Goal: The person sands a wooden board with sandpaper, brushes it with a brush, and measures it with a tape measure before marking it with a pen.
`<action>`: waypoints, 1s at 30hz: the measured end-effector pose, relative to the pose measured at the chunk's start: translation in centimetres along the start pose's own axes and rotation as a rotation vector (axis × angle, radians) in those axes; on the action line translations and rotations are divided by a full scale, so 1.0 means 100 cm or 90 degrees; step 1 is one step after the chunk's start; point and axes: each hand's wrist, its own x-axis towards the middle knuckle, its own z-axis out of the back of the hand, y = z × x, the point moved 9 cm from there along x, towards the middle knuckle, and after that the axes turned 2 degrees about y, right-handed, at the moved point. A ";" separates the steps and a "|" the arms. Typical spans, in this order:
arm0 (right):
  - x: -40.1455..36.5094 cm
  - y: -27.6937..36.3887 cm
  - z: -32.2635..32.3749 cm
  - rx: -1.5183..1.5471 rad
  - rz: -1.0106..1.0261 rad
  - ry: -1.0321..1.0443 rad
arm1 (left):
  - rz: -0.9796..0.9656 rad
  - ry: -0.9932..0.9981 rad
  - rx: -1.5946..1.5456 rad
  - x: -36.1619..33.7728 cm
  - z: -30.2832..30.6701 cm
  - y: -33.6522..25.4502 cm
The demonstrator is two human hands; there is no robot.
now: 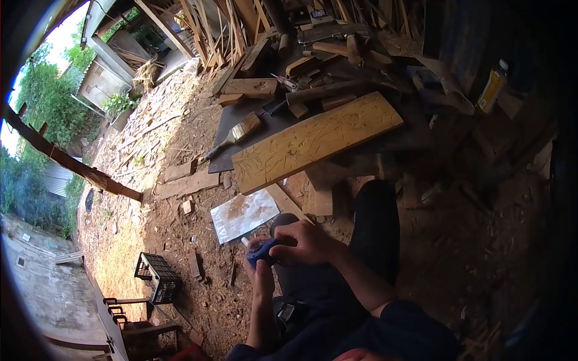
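1. Clamped on a blue tool (263, 253) from two sides: over its top by the fingers of the right hand (308, 242), under it by the fingers of the left hand (262, 278). No gap to be seen in either grip.
2. Held right inside the fingers, long axis slanting from up-left to down-right; white tip (245, 242) poking out just past the left fingers, back end hidden under the right ones.
3. Equally near both hands, being touched by both; covered more by the right.
4. Just behind the fingers, toward the body: a dark lap (313, 289), with one leg (376, 222) stretching away past the right hand.
5. Just beyond the tip, flat on the dirt floor (180, 240): a pale sheet (244, 215), apart from the fingers.
6. Farther out the same way: a carved plank (316, 141) lying slantwise across a dark counter (238, 117), with a brush (238, 133) near its left end.
7. Well off to the left of the left fingers: a black crate (158, 275) on the floor.
8. Far out beyond the right fingers: a yellow bottle (492, 90) among wood scraps.
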 end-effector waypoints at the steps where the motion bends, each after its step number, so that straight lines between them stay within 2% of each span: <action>1: 0.001 0.005 0.004 -0.040 0.007 0.000 | -0.013 -0.001 0.037 0.000 -0.003 -0.009; 5: 0.001 0.010 0.011 -0.100 0.067 -0.034 | -0.017 -0.006 0.068 0.000 -0.001 -0.010; 8: 0.000 0.007 0.010 -0.079 0.058 -0.008 | -0.046 0.028 0.051 0.002 0.005 -0.004; 11: -0.009 0.008 0.024 0.042 0.037 -0.011 | -0.058 -0.009 0.031 0.005 0.012 -0.010; 14: -0.029 0.018 0.066 0.121 0.069 -0.116 | -0.079 -0.086 -0.015 0.012 0.031 -0.020; 15: -0.038 0.013 0.084 0.155 0.103 -0.179 | -0.091 -0.126 -0.024 0.012 0.037 -0.027; 16: -0.047 0.011 0.102 0.189 0.136 -0.243 | -0.111 -0.116 -0.034 0.015 0.046 -0.029; 18: -0.068 0.002 0.136 0.330 0.136 -0.348 | -0.062 -0.209 -0.106 0.016 0.076 -0.022; 20: -0.090 -0.006 0.173 0.394 0.211 -0.481 | -0.043 -0.221 -0.117 0.017 0.104 -0.018; 25: -0.153 -0.045 0.231 0.490 0.172 -0.822 | -0.029 -0.243 -0.054 0.017 0.140 -0.035; 30: -0.165 -0.053 0.243 0.499 0.174 -0.826 | 0.021 -0.255 -0.085 0.017 0.144 -0.041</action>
